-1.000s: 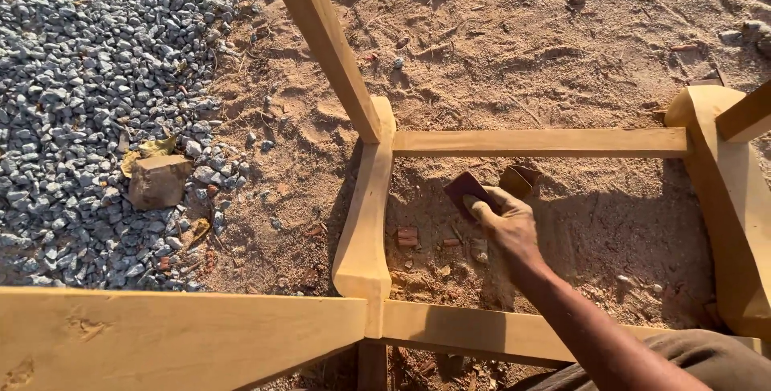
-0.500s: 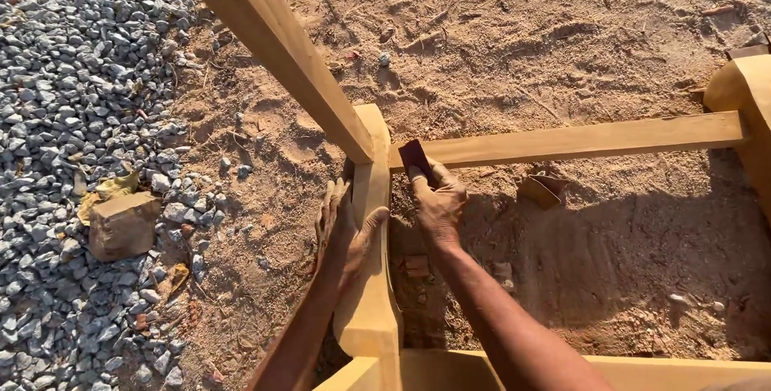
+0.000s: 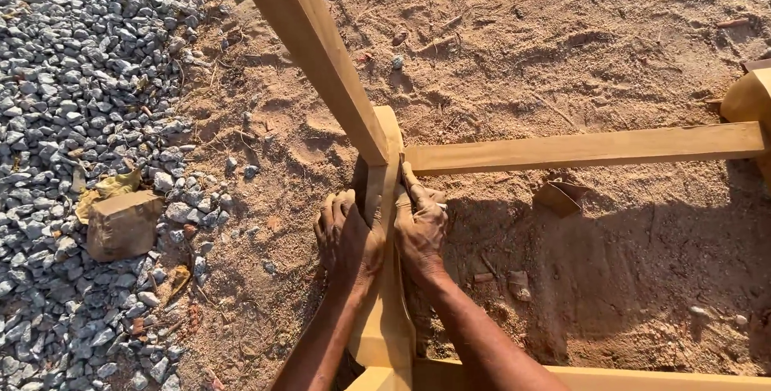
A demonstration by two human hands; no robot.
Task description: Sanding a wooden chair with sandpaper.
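Hands on either flank of the curved pale-yellow wooden leg [image 3: 384, 278] of an unfinished furniture frame, seen from above on sandy ground. We see the left hand [image 3: 347, 240] wrapped against the leg's nine o'clock face, fingers curled closed round the edge, and the right hand [image 3: 419, 226] pressed to its three o'clock face, fingers bent shut with the index finger stretched toward the joint at twelve o'clock; whether a small dark pad sits under that palm we cannot tell. The leg runs from six o'clock up to the junction where the slanting pale wooden rail [image 3: 309, 46] departs toward eleven o'clock and the horizontal pale wooden rail [image 3: 586, 148] toward three o'clock. In our judgement, work on this surface goes best with even pressure from both sides, strokes following the grain along the curve, and care not to round the crisp shoulder at the joint. A folded brown scrap [image 3: 560, 197] lies in the sand at three o'clock of the hands, apart from them. A tan stone block [image 3: 122, 224] rests at nine o'clock on the grey gravel bed [image 3: 72, 102], well apart from the leg.
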